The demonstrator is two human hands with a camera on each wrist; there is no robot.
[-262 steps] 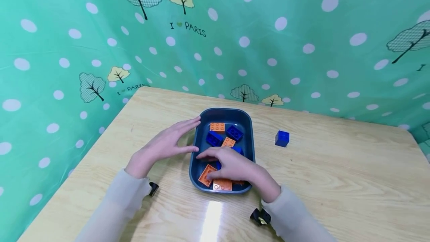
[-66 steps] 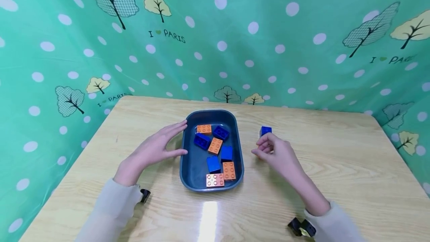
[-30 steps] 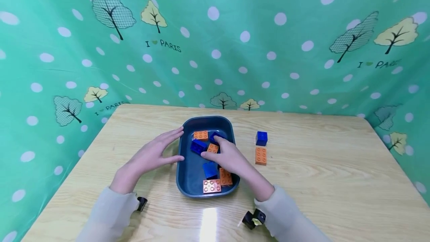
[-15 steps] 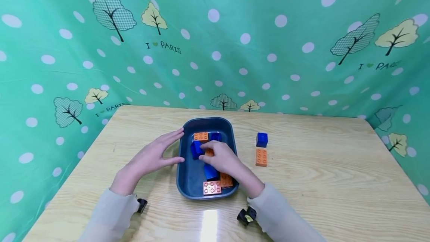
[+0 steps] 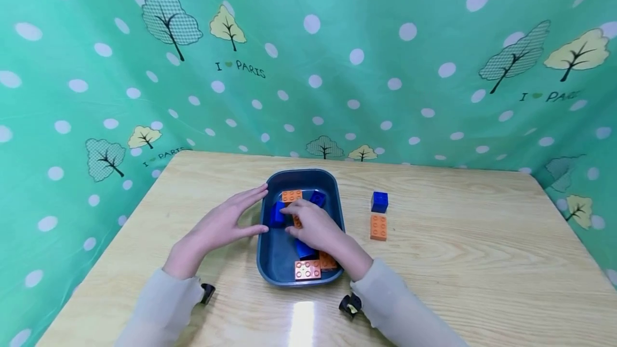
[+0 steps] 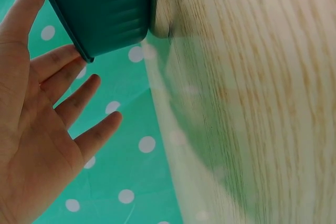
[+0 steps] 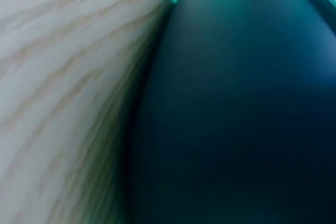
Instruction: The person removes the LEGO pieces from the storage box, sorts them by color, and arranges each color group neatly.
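Note:
A dark blue-grey plastic box (image 5: 270,266) stands on the table with orange and blue toy building bricks inside. My left hand (image 5: 224,224) spreads straight fingers against its left rim; in the left wrist view, fingertips of the left hand (image 6: 42,108) touch the box edge (image 6: 100,14). Reaching inside, my right hand (image 5: 315,224) pinches a blue brick (image 5: 277,215) near the left wall with curved fingers and thumb. Its palm partly hides an orange brick (image 5: 296,221) and another blue brick (image 5: 305,249). In the right wrist view, the box's outer wall (image 7: 236,103) hides that hand.
Right of the box, a blue brick (image 5: 380,202) and an orange brick (image 5: 378,227) lie on the wooden table (image 5: 458,261). Inside the box are also an orange brick (image 5: 291,196) at the far end and another orange brick (image 5: 307,270) at the near end. A green dotted curtain (image 5: 289,58) hangs behind.
An orange brick was set down on the table beside the lone blue one. My right hand then returned to the box, where the left blue brick has turned and shifted left. My left hand stays put.

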